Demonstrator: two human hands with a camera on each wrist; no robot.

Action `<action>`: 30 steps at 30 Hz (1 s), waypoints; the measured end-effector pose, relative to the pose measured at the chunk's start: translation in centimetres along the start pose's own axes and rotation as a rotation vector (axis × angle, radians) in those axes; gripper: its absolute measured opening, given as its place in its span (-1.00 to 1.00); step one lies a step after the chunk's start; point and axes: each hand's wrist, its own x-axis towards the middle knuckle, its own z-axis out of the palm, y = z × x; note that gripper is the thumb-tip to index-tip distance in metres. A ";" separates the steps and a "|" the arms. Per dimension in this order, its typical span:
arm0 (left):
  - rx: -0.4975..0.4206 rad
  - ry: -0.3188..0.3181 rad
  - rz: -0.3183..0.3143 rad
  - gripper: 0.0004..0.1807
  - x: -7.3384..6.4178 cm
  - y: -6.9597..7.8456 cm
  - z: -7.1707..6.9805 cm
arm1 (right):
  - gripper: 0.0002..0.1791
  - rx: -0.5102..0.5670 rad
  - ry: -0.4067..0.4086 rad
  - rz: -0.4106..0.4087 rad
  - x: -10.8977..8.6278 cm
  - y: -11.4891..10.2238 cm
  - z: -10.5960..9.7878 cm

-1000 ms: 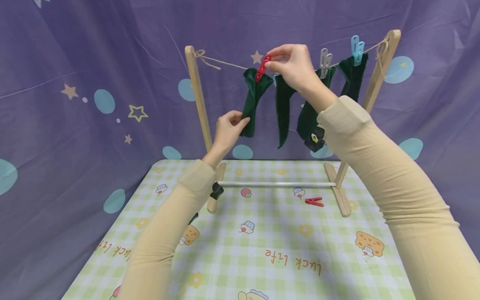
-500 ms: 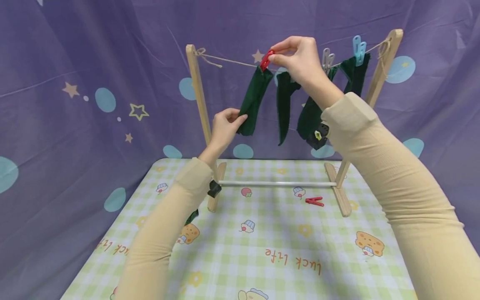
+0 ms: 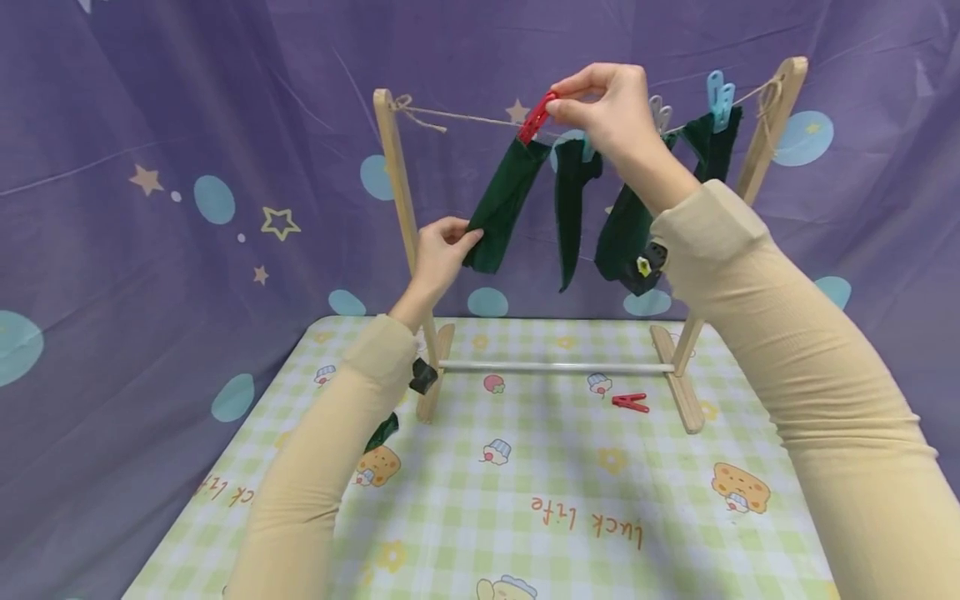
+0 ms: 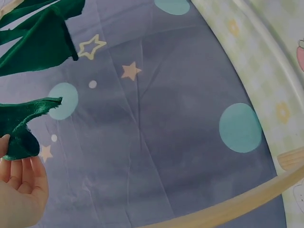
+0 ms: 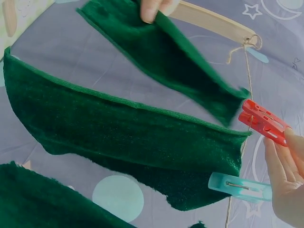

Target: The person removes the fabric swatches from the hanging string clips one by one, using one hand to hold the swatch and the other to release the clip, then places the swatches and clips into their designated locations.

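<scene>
Pinching, both hands, on my remote feed.
Right hand [image 3: 617,108] grips red clothespin [image 3: 534,122] at top of green cloth [image 3: 506,204], by twine [image 3: 476,119]; left hand [image 3: 441,257] pinches that cloth lower down.

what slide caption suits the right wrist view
Right hand pinches a red clip, left hand holds a green cloth.

From well back, the head camera looks forward and down, the rack [image 3: 555,367] toward one o'clock. The left-wrist view faces the backdrop [image 4: 175,123], the left hand [image 4: 21,194] near at eight. The right-wrist view shares the red clothespin [image 5: 266,123], close at three, with the head.
</scene>
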 end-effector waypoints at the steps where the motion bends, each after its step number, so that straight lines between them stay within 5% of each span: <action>1: -0.003 -0.004 -0.006 -0.78 0.0 -0.2 0.0 | -0.73 0.003 0.002 -0.003 0.0 0.0 -0.1; 16: 0.118 -0.060 -0.111 -0.79 -1.6 -1.8 -1.4 | -0.68 0.120 -0.023 -0.008 -1.8 0.2 -1.3; 30: 0.220 -0.196 -0.236 -0.73 -3.1 -3.0 -3.2 | -0.69 0.106 -0.118 -0.009 -6.8 4.4 -1.5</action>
